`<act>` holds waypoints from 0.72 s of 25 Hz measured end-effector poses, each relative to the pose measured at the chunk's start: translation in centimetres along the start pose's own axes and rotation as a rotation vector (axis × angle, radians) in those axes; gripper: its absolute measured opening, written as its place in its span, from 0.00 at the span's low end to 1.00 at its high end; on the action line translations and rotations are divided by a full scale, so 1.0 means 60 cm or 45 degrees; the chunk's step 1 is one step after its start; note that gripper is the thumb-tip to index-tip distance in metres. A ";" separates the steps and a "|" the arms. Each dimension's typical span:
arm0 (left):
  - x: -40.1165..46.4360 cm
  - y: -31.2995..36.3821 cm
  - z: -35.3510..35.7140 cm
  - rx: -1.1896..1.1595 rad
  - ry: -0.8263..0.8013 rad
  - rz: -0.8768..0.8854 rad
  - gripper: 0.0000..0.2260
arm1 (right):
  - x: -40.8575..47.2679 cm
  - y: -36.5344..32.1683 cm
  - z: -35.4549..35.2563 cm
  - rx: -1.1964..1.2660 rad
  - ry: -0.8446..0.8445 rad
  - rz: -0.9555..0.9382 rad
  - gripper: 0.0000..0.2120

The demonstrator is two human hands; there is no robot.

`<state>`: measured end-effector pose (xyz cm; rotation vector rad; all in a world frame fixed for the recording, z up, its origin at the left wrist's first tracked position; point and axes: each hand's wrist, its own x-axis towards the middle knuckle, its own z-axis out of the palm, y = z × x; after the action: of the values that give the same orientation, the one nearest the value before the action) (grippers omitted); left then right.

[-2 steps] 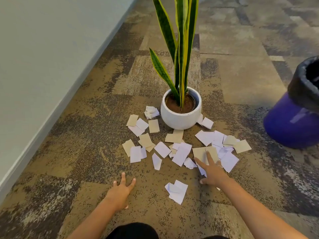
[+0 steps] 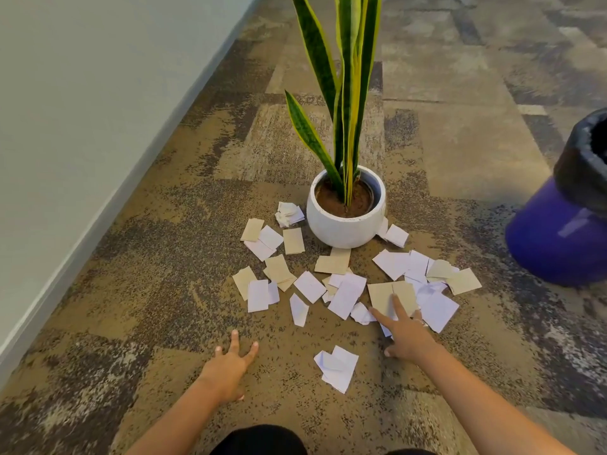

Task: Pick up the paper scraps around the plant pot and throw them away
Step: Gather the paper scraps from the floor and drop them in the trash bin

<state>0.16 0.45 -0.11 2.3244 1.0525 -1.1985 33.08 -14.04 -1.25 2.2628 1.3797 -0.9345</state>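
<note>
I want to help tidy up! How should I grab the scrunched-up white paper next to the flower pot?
Pinch the crumpled white paper by its raised folds, coming from above and the wall side. It stands up off the carpet, so fingers can close around it, and the white pot blocks the other side.

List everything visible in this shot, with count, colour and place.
paper scraps: a couple of dozen, white and tan, scattered on the carpet in front of and beside the pot
crumpled paper: one, white, left of the pot
plant pot: one, white, centre
snake plant: one, green with yellow edges, in the pot
bin: one, purple with black liner, right edge
carpet: one, brown and grey patches
wall: one, pale, left
left hand: open, fingers spread over bare carpet
right hand: open, fingers spread on the scraps
</note>
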 end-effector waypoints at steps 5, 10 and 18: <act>0.009 -0.004 -0.004 0.072 -0.030 0.026 0.44 | 0.028 0.002 0.001 -0.176 -0.029 -0.029 0.47; 0.020 -0.010 -0.008 0.056 -0.090 0.051 0.43 | 0.049 0.016 -0.002 -0.250 -0.092 -0.088 0.46; 0.031 -0.028 -0.107 0.120 -0.147 0.187 0.26 | 0.071 0.022 0.004 -0.266 -0.173 -0.068 0.46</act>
<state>3.21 6.12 2.30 2.3252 0.7884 -1.3324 35.51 -11.99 -4.43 1.9814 1.4128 -0.8970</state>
